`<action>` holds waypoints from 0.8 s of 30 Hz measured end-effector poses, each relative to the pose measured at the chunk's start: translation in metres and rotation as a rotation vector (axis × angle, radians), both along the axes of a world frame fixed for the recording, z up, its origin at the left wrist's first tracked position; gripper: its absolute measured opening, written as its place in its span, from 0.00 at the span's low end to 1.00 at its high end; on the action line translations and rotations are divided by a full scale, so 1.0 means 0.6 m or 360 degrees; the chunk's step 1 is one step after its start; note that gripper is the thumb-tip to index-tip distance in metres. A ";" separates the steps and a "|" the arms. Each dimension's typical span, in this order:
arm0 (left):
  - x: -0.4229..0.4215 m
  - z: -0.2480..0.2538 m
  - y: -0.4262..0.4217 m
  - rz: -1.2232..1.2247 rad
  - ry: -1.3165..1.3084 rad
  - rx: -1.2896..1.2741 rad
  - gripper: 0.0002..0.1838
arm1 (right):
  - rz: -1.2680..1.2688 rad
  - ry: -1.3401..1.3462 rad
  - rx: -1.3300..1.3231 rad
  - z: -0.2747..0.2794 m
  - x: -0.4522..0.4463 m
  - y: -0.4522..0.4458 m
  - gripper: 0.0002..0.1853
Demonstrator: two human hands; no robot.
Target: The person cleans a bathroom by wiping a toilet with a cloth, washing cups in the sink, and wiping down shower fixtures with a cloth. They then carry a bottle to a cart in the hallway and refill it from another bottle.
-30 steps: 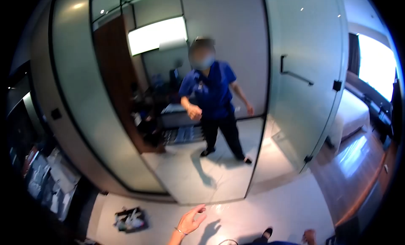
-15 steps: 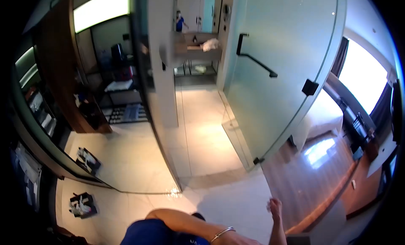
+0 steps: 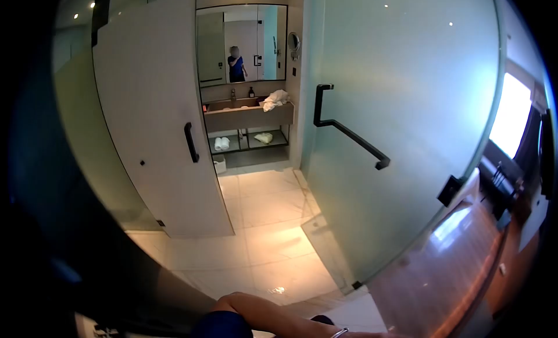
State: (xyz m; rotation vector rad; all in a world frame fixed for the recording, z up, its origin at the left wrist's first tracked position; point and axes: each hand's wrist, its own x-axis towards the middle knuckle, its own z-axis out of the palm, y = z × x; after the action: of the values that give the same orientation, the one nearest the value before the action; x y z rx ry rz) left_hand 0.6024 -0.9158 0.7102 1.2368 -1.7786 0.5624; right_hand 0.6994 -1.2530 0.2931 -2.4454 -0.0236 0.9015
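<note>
My left forearm (image 3: 279, 315) crosses the bottom of the view toward the right, coming out of a dark blue sleeve (image 3: 222, 325). A silver bracelet (image 3: 340, 333) circles the wrist. Only a thin strip of my left hand (image 3: 372, 335) shows at the lower edge, its fingers hidden. My right hand is out of view. Ahead, a frosted glass door (image 3: 401, 93) with a black bar handle (image 3: 351, 137) stands on the right of the bathroom opening. On the left is a pale door panel (image 3: 154, 111) with a black pull handle (image 3: 191, 142).
Past the opening, a sink counter (image 3: 250, 117) holds crumpled white cloth (image 3: 275, 100) and a dark bottle (image 3: 251, 92). Rolled white towels (image 3: 221, 143) lie on the shelf below. A mirror (image 3: 209, 47) hangs above. Wooden floor (image 3: 430, 274) lies right of the marble floor (image 3: 267, 221).
The view has turned left and moved closer to the bathroom opening. My right hand has left the view, and my left arm sits lower. The wardrobe area and floor caddy have mostly gone out of sight.
</note>
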 end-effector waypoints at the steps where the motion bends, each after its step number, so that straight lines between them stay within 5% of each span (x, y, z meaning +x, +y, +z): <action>1: 0.032 0.012 0.019 0.0342 -0.0344 -0.0107 0.12 | 0.0007 0.0008 0.0009 0.001 0.033 0.026 0.15; 3: 0.088 -0.037 -0.008 0.0488 -0.0052 -0.0419 0.16 | 0.0077 0.0028 0.0033 -0.003 0.102 0.081 0.16; 5: 0.161 0.006 0.045 0.0830 -0.0708 0.0087 0.22 | 0.0210 0.0035 0.0064 -0.015 0.173 0.148 0.16; 9: 0.311 -0.078 0.063 0.0656 -0.0179 0.0181 0.27 | 0.0631 0.0031 0.0152 -0.044 0.342 0.312 0.17; 13: 0.445 -0.068 0.165 0.1103 -0.0575 0.0465 0.25 | 0.1277 -0.0087 0.0291 -0.060 0.511 0.525 0.17; 16: 0.527 -0.118 0.222 0.1268 0.0575 0.0192 0.22 | 0.1776 -0.0223 0.0299 -0.065 0.658 0.711 0.18; 18: 0.576 -0.042 0.366 0.1283 -0.0489 0.0665 0.19 | 0.2191 -0.0292 0.0137 -0.049 0.756 0.871 0.18; 22: 0.636 -0.063 0.512 0.1554 -0.0481 0.0702 0.20 | 0.2281 -0.0298 0.0035 0.024 0.840 1.056 0.19; 24: 0.676 -0.059 0.586 0.1702 -0.0620 0.0720 0.21 | 0.2189 -0.0357 -0.0012 -0.057 0.893 1.101 0.18</action>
State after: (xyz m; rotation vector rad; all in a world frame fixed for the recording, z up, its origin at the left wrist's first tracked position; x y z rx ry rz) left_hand 1.0080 -0.5641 0.6748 2.5548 -1.4487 1.0727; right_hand 1.2354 -0.5924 0.2587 -2.2924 -1.9194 1.0443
